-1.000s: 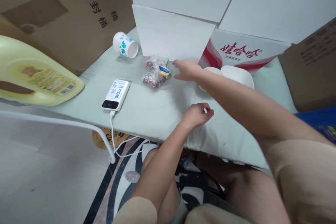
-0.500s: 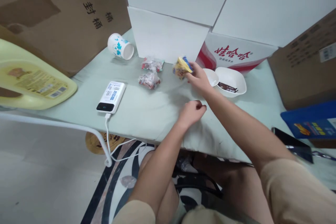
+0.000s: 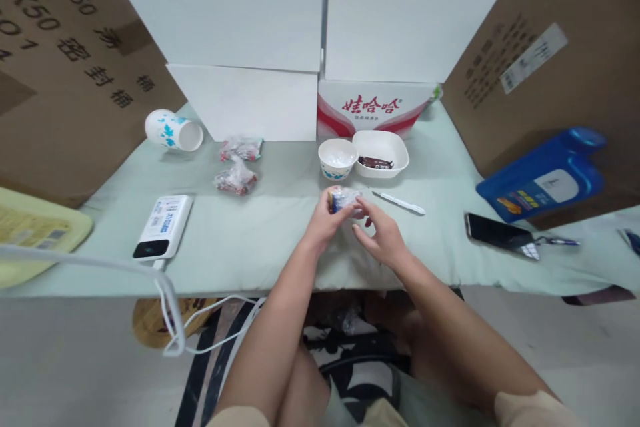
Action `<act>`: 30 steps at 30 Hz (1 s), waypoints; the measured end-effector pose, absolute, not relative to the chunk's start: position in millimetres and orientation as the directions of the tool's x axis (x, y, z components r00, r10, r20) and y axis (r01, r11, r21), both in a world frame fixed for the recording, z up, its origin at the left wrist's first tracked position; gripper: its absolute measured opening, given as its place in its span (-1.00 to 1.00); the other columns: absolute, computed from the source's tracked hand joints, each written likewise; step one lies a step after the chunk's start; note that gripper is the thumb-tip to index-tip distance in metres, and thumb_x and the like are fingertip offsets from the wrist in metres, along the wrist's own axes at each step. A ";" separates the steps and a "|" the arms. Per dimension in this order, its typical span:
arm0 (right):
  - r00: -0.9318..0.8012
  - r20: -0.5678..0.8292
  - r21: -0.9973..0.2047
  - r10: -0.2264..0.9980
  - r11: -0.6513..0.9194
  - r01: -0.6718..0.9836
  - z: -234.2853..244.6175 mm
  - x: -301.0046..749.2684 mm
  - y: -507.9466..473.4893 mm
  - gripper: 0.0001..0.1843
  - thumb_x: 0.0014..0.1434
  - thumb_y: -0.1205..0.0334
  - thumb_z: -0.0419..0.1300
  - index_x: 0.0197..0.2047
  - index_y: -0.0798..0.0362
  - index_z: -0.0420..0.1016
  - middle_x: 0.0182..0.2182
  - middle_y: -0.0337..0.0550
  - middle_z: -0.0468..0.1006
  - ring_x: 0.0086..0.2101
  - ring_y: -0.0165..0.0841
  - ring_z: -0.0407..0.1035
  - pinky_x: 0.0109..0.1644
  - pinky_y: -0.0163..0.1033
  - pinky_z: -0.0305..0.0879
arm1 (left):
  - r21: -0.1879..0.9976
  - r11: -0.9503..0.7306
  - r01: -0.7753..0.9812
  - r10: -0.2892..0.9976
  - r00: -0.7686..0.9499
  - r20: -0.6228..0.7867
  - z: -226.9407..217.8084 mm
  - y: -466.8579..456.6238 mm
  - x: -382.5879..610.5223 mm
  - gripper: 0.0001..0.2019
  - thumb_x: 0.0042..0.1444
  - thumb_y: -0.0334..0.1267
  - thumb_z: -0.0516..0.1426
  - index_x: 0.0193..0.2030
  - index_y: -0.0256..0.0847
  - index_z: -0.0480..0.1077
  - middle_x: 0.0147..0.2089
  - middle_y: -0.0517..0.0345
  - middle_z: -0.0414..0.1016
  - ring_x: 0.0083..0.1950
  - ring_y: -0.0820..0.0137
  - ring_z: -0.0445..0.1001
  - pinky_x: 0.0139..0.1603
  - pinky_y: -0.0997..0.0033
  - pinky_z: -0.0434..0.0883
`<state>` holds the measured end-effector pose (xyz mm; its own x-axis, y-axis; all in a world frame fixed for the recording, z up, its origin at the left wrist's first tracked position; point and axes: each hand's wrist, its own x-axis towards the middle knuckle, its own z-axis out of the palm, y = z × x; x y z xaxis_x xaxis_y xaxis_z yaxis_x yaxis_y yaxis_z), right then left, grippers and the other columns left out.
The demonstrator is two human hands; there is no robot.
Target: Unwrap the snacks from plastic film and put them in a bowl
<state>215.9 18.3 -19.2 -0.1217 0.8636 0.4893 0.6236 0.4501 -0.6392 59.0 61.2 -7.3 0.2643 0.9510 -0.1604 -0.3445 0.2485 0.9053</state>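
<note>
Both hands meet over the middle of the pale green table (image 3: 280, 240). My left hand (image 3: 324, 219) and my right hand (image 3: 379, 235) pinch a small clear snack packet (image 3: 342, 199) with yellow and blue contents between their fingertips. Just behind it stand a small round white bowl (image 3: 337, 158) and a white square bowl (image 3: 381, 154) holding a dark wrapped bar. A white pen-like tool (image 3: 400, 203) lies right of the hands. Two more snack packets (image 3: 237, 164) lie to the left.
A white power bank (image 3: 163, 226) with a cable lies at the left, a tipped paper cup (image 3: 173, 131) behind it. A black phone (image 3: 495, 233) and a blue jug (image 3: 543, 175) lie at the right. Cardboard and white boxes wall the back; a yellow jug (image 3: 35, 233) sits far left.
My right hand picked up the yellow and blue packet from the left pile and brought it to the table's middle. My left hand rose to grip it too. The view swung right.
</note>
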 end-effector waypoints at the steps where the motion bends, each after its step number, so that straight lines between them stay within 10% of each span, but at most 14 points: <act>1: -0.111 0.480 -0.647 0.870 0.437 0.625 -20.3 225.0 15.8 -0.54 0.21 0.25 0.13 0.18 -0.05 0.38 -0.04 -0.05 0.59 -0.28 -0.29 0.50 -0.23 -0.16 0.47 | 0.913 0.244 -0.328 0.958 0.230 -0.174 -9.3 63.1 59.3 -0.31 -0.24 -0.08 0.44 0.05 -0.13 0.31 0.03 0.06 0.49 0.02 0.29 0.49 0.01 0.32 0.44; 7: 0.143 0.414 -0.507 0.899 0.097 0.856 -38.6 305.5 25.3 -0.58 0.18 0.19 0.11 0.09 0.06 0.48 0.01 0.10 0.59 0.02 -0.03 0.45 0.13 0.12 0.36 | 0.930 0.309 -0.199 0.946 0.165 -0.279 -19.2 68.8 48.9 -0.18 -0.21 -0.06 0.42 0.18 -0.07 0.17 -0.16 0.16 0.48 -0.23 0.33 0.53 -0.28 0.36 0.48; 13: 0.167 0.212 -0.448 0.963 -0.057 0.892 -53.3 331.9 42.4 -0.65 0.18 0.19 0.14 -0.01 0.08 0.56 0.10 0.14 0.54 0.11 0.05 0.37 0.17 0.18 0.28 | 0.973 0.198 -0.122 0.970 0.170 -0.176 -27.2 65.5 44.9 -0.13 -0.24 -0.14 0.44 0.24 -0.09 0.20 0.07 0.02 0.47 0.08 0.18 0.53 0.10 0.16 0.48; 20: 0.004 0.362 -0.645 0.932 0.247 0.723 -38.1 296.6 17.4 -0.64 0.38 0.03 0.03 -0.08 -0.03 0.61 -0.23 -0.08 0.67 -0.28 -0.23 0.51 -0.18 -0.15 0.38 | 0.994 0.033 0.102 0.974 0.221 -0.055 -33.8 68.0 44.4 -0.01 -0.15 -0.15 0.40 0.43 -0.17 0.09 0.43 -0.20 0.20 0.41 0.05 0.27 0.43 0.09 0.18; 30: -0.138 0.367 -0.654 0.920 0.361 0.665 -39.1 269.4 20.8 -0.67 0.37 0.13 0.05 -0.03 -0.04 0.63 -0.28 -0.11 0.66 -0.31 -0.29 0.50 -0.22 -0.22 0.35 | 0.989 -0.056 0.139 0.978 0.208 0.026 -37.5 75.1 49.6 -0.03 -0.13 -0.16 0.40 0.44 -0.19 0.12 0.47 -0.17 0.17 0.47 0.03 0.17 0.48 0.09 0.11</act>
